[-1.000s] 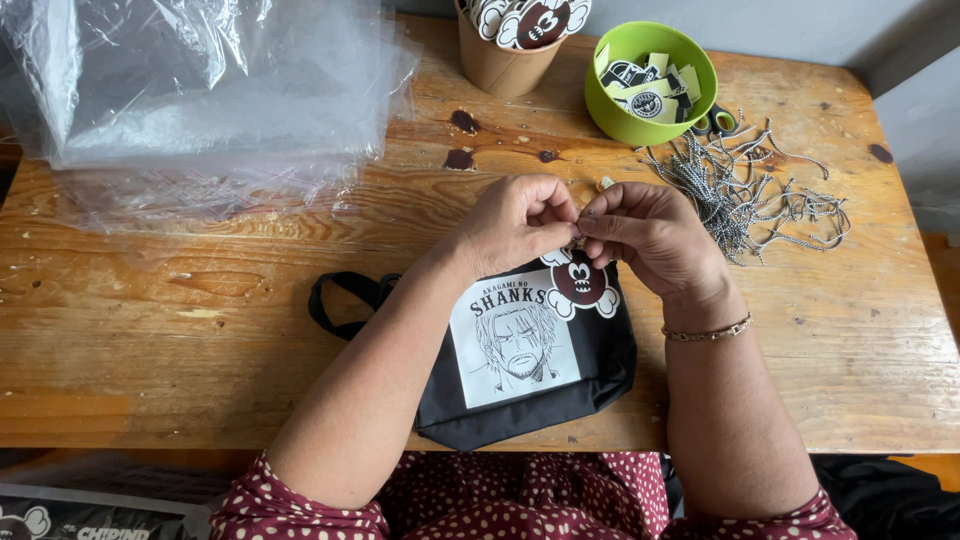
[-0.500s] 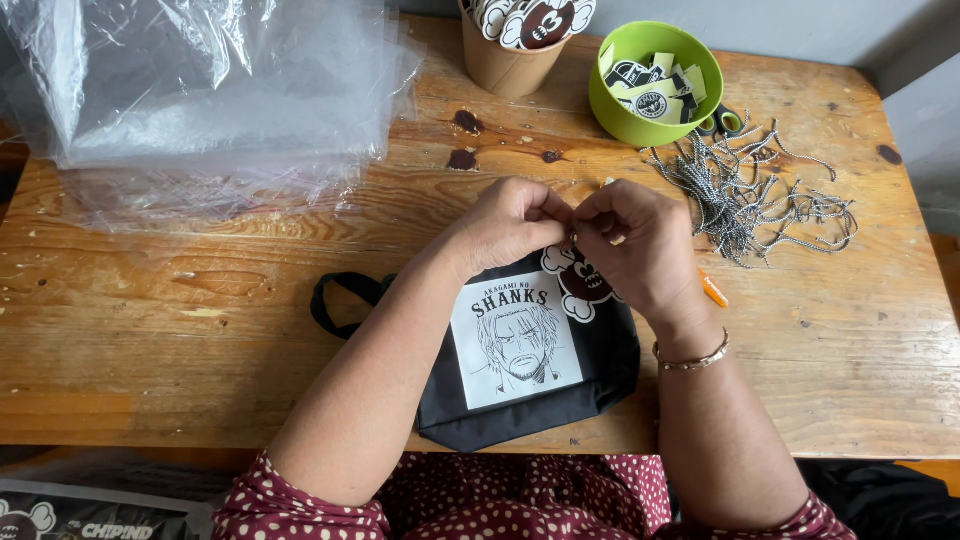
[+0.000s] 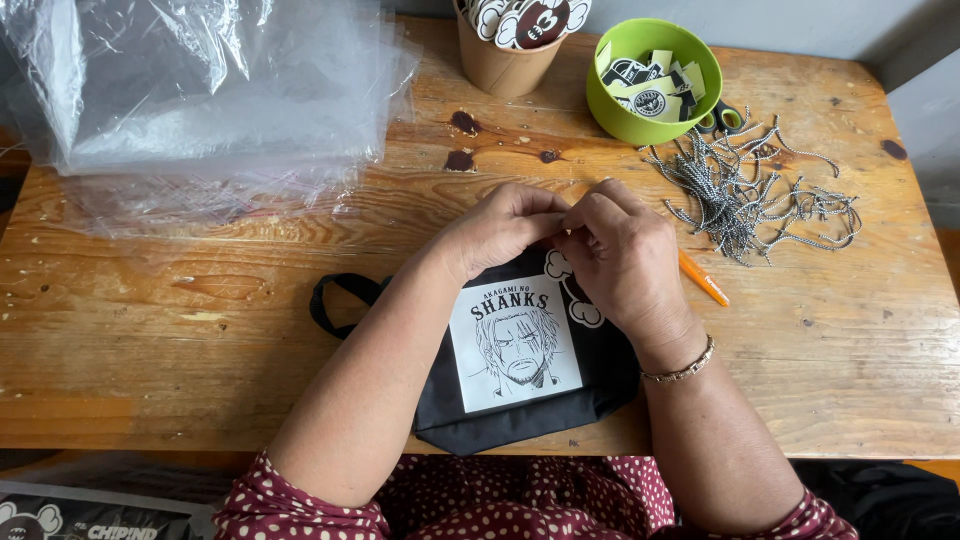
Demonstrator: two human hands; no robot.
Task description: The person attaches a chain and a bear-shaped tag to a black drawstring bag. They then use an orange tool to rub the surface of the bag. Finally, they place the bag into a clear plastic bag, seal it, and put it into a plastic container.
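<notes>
A small black fabric pouch (image 3: pixel 470 420) with a white printed panel showing a drawn face lies on the wooden table (image 3: pixel 180 330) near the front edge. Its black strap loops out to the left. My left hand (image 3: pixel 500 230) and my right hand (image 3: pixel 625 265) meet over the pouch's top edge, fingertips pinched together. A round cut-out tag (image 3: pixel 570 290) in black and white peeks out under my right hand. What the fingertips pinch is hidden between them.
A stack of clear plastic bags (image 3: pixel 200 90) fills the back left. A brown paper cup (image 3: pixel 505 55) of cut-out tags and a green bowl (image 3: pixel 655 80) of labels stand at the back. Scissors, a heap of striped cords (image 3: pixel 745 190) and an orange pen (image 3: pixel 705 280) lie right.
My right hand has moved over the cut-out tag, which now is mostly covered. Both hands stay pressed together at the pouch's top edge.
</notes>
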